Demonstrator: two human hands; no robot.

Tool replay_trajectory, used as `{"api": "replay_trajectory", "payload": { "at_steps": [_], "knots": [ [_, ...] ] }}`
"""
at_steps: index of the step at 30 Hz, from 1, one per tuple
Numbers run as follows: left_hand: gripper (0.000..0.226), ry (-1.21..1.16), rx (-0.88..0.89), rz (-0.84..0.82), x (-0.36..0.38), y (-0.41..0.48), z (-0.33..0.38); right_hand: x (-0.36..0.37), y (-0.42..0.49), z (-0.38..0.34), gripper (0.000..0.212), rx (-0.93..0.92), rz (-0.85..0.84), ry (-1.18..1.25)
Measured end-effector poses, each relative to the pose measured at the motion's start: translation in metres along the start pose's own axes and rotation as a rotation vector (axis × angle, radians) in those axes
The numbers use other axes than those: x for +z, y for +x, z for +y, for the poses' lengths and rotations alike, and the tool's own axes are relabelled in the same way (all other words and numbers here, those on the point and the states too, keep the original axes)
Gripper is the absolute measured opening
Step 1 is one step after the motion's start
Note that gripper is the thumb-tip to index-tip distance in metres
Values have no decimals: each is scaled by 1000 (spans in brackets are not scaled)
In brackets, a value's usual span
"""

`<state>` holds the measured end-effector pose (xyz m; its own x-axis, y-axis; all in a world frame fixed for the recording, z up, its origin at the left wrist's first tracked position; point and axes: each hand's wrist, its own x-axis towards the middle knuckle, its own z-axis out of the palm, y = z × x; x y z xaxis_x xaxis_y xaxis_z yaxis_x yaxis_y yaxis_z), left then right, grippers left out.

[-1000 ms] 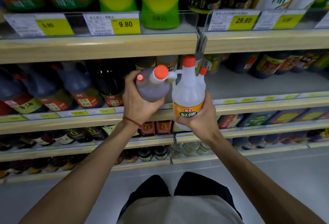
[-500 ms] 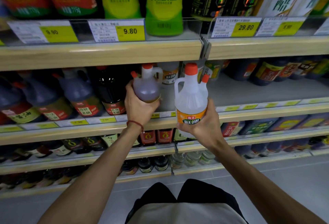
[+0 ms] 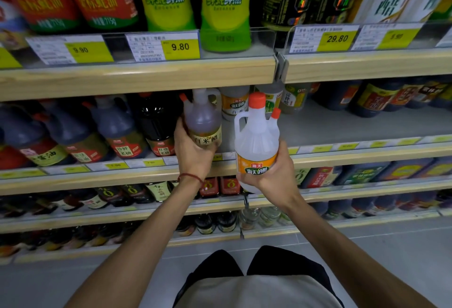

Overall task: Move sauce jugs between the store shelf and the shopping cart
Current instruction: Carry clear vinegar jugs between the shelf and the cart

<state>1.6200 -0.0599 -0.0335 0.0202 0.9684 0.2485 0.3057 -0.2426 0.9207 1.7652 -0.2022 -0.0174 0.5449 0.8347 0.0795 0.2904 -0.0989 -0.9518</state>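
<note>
"Your left hand (image 3: 193,154), where is it?"
"Arm stretched forward, it grips the amber rice-vinegar jug (image 3: 203,121) low on its body, upright at the middle shelf's (image 3: 354,124) front edge, just beside the dark soy sauce jugs (image 3: 117,131)."
"And your right hand (image 3: 276,178)?"
"It cups the white-vinegar jug (image 3: 256,139) from below, fingers wrapped round it. The jug is upright and held in front of the shelf."
</note>
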Motion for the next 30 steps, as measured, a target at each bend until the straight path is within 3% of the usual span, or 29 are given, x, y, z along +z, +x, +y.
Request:
{"api": "replay_trajectory", "payload": {
  "at_steps": [2, 5, 10, 14, 20, 23, 25, 30],
  "knots": [
    [81, -66, 59, 70, -3, -23, 8, 1, 0, -2, 97, 11, 0, 8],
    [53, -37, 167, -57, -9, -44, 26, 2, 3, -7, 95, 27, -9, 32],
    [58, -8, 32, -222, -22, -45, 44, 2, 12, -14, 95, 30, -49, 75],
    [72, -141, -153, -596, -13, -45, 50, 8, 22, -12, 95, 27, -88, 106],
    [48, -126, -36, -658, -9, -39, 58, -18, 30, -11, 97, -57, -363, -7],
    [48, -154, 16, -642, -6, -46, 56, -34, 31, -9, 102, -162, -458, -109],
    [55, -157, 108, -593, -4, -50, 57, -35, 30, -8, 101, -241, -410, -148],
    [71, -17, 348, -537, -1, -44, 63, -23, 30, 0, 90, -348, -73, -203]
  ]
}}
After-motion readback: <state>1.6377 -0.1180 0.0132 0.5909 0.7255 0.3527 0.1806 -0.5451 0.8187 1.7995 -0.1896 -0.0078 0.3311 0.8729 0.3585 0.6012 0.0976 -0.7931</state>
